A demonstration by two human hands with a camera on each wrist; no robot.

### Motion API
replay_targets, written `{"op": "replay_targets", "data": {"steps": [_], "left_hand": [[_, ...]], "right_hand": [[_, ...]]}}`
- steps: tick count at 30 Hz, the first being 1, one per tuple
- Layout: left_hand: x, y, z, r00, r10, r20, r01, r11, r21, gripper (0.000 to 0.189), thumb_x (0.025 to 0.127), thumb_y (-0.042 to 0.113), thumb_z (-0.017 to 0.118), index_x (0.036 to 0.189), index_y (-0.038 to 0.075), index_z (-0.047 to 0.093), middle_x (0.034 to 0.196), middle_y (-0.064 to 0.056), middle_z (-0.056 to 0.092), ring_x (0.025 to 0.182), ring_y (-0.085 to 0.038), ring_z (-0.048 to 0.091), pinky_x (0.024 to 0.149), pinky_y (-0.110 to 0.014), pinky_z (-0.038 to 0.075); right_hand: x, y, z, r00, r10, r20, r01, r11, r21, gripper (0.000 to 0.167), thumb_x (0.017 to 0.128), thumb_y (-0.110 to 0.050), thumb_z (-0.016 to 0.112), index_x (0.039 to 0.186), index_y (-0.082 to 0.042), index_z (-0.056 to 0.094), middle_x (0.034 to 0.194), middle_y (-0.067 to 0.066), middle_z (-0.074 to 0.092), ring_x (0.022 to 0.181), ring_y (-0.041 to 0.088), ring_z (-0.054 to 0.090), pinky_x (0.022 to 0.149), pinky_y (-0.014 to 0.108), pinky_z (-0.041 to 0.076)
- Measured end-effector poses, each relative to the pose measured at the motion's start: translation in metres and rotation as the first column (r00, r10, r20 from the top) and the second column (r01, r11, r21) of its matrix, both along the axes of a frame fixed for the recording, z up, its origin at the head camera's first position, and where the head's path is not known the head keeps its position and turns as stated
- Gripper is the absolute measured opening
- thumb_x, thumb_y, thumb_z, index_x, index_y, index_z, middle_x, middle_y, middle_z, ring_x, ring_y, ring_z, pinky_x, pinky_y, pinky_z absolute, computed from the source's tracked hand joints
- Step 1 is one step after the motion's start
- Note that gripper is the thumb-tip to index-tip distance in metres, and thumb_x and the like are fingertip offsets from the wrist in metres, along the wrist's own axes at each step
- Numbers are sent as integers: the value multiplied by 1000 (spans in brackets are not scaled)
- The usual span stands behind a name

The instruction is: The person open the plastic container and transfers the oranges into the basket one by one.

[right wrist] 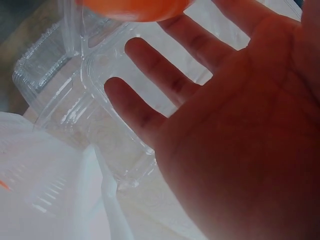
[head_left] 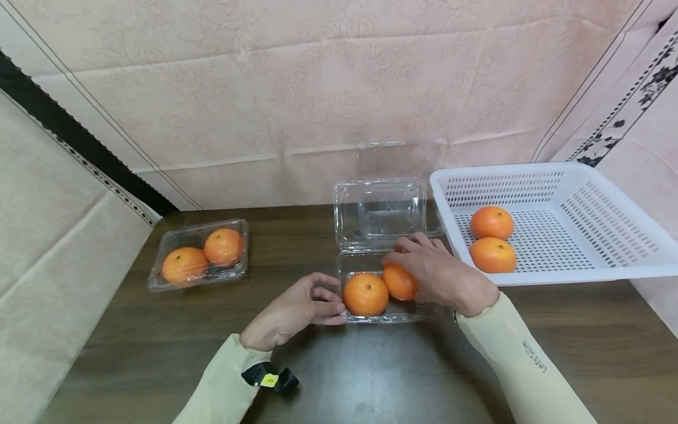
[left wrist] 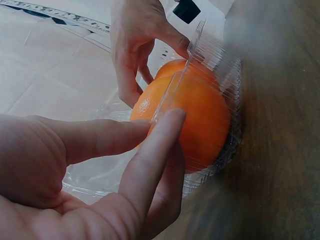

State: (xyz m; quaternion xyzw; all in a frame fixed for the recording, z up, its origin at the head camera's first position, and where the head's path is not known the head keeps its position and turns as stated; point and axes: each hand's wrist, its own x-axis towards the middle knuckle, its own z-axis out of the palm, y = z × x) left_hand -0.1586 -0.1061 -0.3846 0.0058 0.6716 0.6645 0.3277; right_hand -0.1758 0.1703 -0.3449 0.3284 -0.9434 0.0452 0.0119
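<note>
A clear plastic clamshell box [head_left: 371, 320] lies with its lid [head_left: 344, 221] folded back, at the middle of the table. Thumb and finger of my left hand [head_left: 293, 312] pinch the box's left rim, as the left wrist view shows closely. One orange [head_left: 365, 294] sits in the left half of the box. My right hand [head_left: 439, 272] holds a second orange [head_left: 401, 284] from above, in the box's right half beside the first. In the right wrist view several fingers of the right hand [right wrist: 235, 125] extend past that orange [right wrist: 135, 7], which is cut off at the top.
To the right stands a white perforated basket [head_left: 588, 275] with two oranges [head_left: 492, 238] at its left side. At the left a closed clear box [head_left: 243, 227] contains two oranges [head_left: 185, 265]. Another clear container [head_left: 399, 159] stands behind the open lid, near the fabric-covered wall.
</note>
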Motion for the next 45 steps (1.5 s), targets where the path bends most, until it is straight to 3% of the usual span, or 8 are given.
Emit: {"op": "replay_targets", "data": {"steps": [6, 13, 22, 35, 45], "left_hand": [[0, 0, 0, 1000, 3, 9, -3, 1000, -13, 52, 95, -7, 64, 142, 0, 42, 110, -16, 60, 89, -18, 73, 89, -35, 65], [0, 1, 0, 1000, 2, 11, -2, 1000, -13, 52, 96, -7, 64, 142, 0, 42, 110, -16, 59, 89, -18, 73, 89, -36, 65], [0, 1, 0, 1000, 4, 14, -4, 1000, -3, 52, 96, -8, 63, 142, 0, 41, 109, -16, 60, 89, -18, 73, 89, -36, 65], [1, 1, -1, 1000, -7, 9, 7, 1000, 18, 52, 96, -10, 61, 142, -3, 39, 105, -14, 59, 89, -18, 72, 89, -35, 64], [2, 1, -2, 1000, -6, 7, 6, 1000, 30, 52, 96, -10, 61, 142, -3, 38, 105, -13, 58, 88, -17, 72, 89, -34, 65]], "right_hand": [[1, 1, -1, 998, 27, -52, -26, 1000, 7, 59, 67, -12, 94, 120, -20, 68, 118, 1, 61, 111, 27, 52, 87, 41, 50], [2, 1, 3, 999, 16, -39, -15, 1000, 18, 67, 63, -16, 98, 122, -21, 67, 120, 1, 61, 112, 27, 51, 88, 43, 50], [2, -1, 7, 999, -28, 24, 27, 999, 32, 70, 64, -14, 97, 127, -19, 67, 127, 4, 61, 118, 29, 50, 93, 47, 50], [4, -1, 12, 997, -48, 54, 46, 998, 33, 73, 64, -13, 96, 130, -22, 66, 125, 2, 59, 116, 28, 49, 89, 44, 50], [4, 3, 16, 989, -75, 124, 81, 995, -50, 74, 61, -3, 94, 127, -23, 67, 122, -2, 58, 117, 25, 44, 97, 44, 46]]}}
